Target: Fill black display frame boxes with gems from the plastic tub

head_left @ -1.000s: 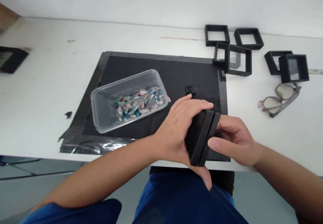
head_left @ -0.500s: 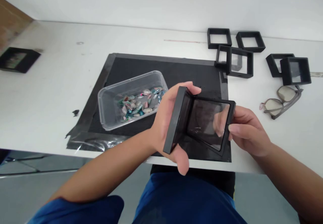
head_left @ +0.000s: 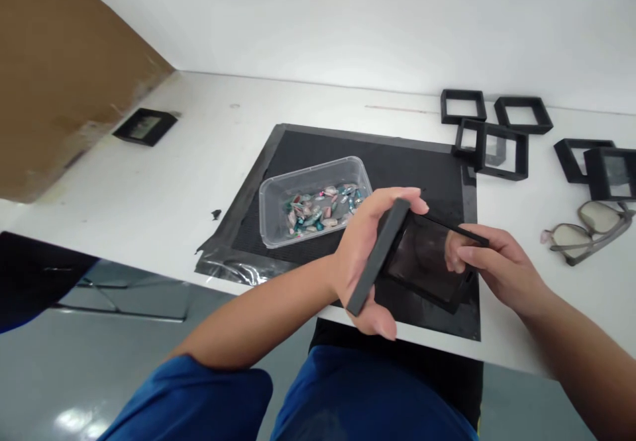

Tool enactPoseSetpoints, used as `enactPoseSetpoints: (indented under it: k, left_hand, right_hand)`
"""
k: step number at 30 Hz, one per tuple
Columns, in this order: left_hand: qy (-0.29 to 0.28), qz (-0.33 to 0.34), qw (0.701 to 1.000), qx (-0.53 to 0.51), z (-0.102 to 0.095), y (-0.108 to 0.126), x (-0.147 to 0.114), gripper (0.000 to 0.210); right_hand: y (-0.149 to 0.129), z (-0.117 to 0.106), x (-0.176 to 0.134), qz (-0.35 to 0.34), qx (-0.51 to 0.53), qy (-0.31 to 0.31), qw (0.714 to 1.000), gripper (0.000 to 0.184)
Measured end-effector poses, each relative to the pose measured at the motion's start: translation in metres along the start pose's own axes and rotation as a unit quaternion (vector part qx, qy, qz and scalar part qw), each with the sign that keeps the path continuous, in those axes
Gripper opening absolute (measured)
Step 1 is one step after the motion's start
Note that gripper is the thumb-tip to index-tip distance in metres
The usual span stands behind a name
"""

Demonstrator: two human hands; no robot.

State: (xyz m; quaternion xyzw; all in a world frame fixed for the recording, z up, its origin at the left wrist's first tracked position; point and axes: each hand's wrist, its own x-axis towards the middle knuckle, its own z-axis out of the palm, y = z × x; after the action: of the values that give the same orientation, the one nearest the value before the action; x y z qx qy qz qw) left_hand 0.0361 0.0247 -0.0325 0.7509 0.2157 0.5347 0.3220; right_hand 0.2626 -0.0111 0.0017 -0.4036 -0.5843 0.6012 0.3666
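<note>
A black square display frame (head_left: 380,255) with clear film in it stands folded open like a book in front of me. My left hand (head_left: 360,245) grips its upright half from behind, fingers over the top edge and thumb at the bottom. The other half (head_left: 422,255) leans to the right, and my right hand (head_left: 501,262) pinches its right edge between thumb and fingers. A reflection of the right fingers shows in the film. Just left of the frame is a clear plastic tub (head_left: 278,212) holding many small, shiny, coloured pieces (head_left: 318,214).
Several black frames (head_left: 511,156) lie at the back right, near eyeglasses (head_left: 586,229). A black mat (head_left: 318,143) is taped to the white table (head_left: 163,183). At the left, another black frame (head_left: 145,127) lies by a brown board (head_left: 64,77).
My view has turned left, so the things on the table appear shifted right. The held frame has tilted, and its right half is seen more edge-on; both hands keep their hold.
</note>
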Motion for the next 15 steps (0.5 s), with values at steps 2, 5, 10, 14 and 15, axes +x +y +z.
enactPoseSetpoints:
  k: [2, 5, 10, 14, 15]
  left_hand:
    - [0.060, 0.033, 0.997, -0.037, 0.006, 0.002, -0.003, 0.114]
    - [0.085, 0.045, 0.993, -0.063, 0.012, 0.006, -0.004, 0.105]
    - [-0.020, 0.097, 0.993, -0.071, 0.001, 0.011, 0.005, 0.100]
    - [-0.093, 0.156, 0.983, -0.009, -0.011, 0.014, 0.014, 0.079]
    - [-0.092, 0.150, 0.984, -0.006, -0.011, 0.015, 0.014, 0.077]
  right_hand:
    - [-0.002, -0.001, 0.002, 0.008, -0.010, -0.013, 1.000, 0.021]
    - [-0.002, -0.001, 0.003, 0.012, -0.003, -0.025, 1.000, 0.005]
    - [-0.002, 0.002, -0.002, 0.033, -0.002, -0.046, 0.998, 0.027]
    - [-0.002, 0.006, -0.001, 0.065, -0.029, -0.074, 0.995, 0.019]
    - [-0.002, 0.006, 0.000, 0.076, -0.030, -0.073, 0.994, 0.015]
